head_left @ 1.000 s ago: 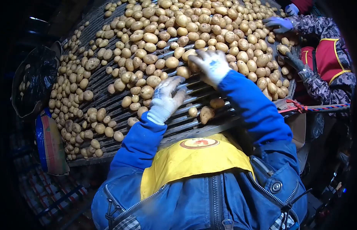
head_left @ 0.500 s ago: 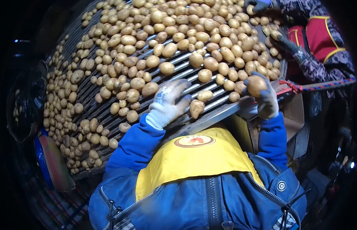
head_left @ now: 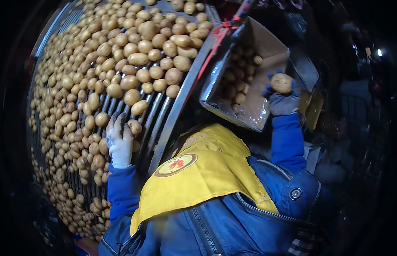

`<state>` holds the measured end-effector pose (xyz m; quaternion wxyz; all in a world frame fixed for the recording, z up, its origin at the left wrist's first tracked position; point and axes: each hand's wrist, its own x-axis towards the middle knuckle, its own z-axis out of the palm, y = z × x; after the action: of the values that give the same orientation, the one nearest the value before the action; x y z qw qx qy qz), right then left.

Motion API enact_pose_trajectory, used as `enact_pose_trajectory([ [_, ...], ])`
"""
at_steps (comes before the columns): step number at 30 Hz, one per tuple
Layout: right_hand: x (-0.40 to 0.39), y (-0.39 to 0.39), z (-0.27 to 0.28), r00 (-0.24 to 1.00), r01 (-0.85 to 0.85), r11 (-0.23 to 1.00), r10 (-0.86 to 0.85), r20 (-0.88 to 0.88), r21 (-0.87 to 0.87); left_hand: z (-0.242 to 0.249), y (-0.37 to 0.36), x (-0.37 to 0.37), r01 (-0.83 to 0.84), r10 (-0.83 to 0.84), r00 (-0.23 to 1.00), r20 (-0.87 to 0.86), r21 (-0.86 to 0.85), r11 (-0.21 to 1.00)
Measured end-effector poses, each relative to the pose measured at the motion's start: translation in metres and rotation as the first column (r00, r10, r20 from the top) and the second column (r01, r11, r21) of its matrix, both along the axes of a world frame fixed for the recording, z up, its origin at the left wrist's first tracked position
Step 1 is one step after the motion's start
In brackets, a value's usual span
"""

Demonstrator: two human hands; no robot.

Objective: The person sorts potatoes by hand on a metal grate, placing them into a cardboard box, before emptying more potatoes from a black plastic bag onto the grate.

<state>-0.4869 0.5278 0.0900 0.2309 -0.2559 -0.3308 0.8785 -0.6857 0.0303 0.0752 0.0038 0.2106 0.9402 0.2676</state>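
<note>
From where I stand, the right hand point(head_left: 284, 103) has its gloved fingers curled up around a round potato point(head_left: 281, 83), gripping it from below and the sides, the blue fingertips showing around it. The palm side behind the potato is hidden. This hand is at the far side of an open cardboard box point(head_left: 269, 47); whether it is over the rim or just outside it, I cannot tell.

The left hand point(head_left: 120, 143) lies low over the slatted rack point(head_left: 158, 117), back of the glove up, fingers open and stretched away from the wearer. A small potato point(head_left: 134, 126) is right beside its fingers, and I cannot make out whether anything is under the palm.

Loose potatoes point(head_left: 129, 82) crowd most of the rack, and the bars show bare mainly in a patch to the right of the left hand, up to the metal rail point(head_left: 177, 115). More potatoes are inside the box, deep in shadow, so its floor and lower corners are hard to read. A narrow dark gap separates rail and box. A red cord point(head_left: 226, 26) is knotted near the rail's far end, where the box's corner is close. The yellow apron point(head_left: 215, 170) bulges near the rail and box. Past the right hand, things sink into darkness and blur.
</note>
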Motion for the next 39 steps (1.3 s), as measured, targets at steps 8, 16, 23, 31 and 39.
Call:
enact_pose_trajectory([
  [8,0.146,0.122,-0.073,0.356,-0.426,0.558,-0.621,0.699,0.712,-0.015,0.018,0.014,-0.003,0.004,0.99,-0.141,0.014,1.0],
  [16,-0.096,-0.093,0.004,0.948,-0.294,0.046,0.141,0.285,0.955,0.017,-0.026,0.048,-0.314,0.316,0.932,-0.177,0.038,0.949],
  [23,-0.175,-0.281,0.024,0.534,-0.028,-0.588,0.675,0.509,0.808,0.028,-0.16,0.108,-0.838,0.783,0.545,-0.299,-0.151,0.525],
  [31,-0.21,-0.289,-0.004,0.537,0.161,-0.648,0.69,0.485,0.744,0.012,-0.107,0.074,-0.567,0.564,0.818,-0.114,-0.33,0.755],
  [39,-0.247,-0.241,-0.008,0.557,0.116,-0.452,0.767,0.319,0.884,0.018,-0.039,0.032,-0.248,0.269,0.962,0.043,-0.269,0.931],
])
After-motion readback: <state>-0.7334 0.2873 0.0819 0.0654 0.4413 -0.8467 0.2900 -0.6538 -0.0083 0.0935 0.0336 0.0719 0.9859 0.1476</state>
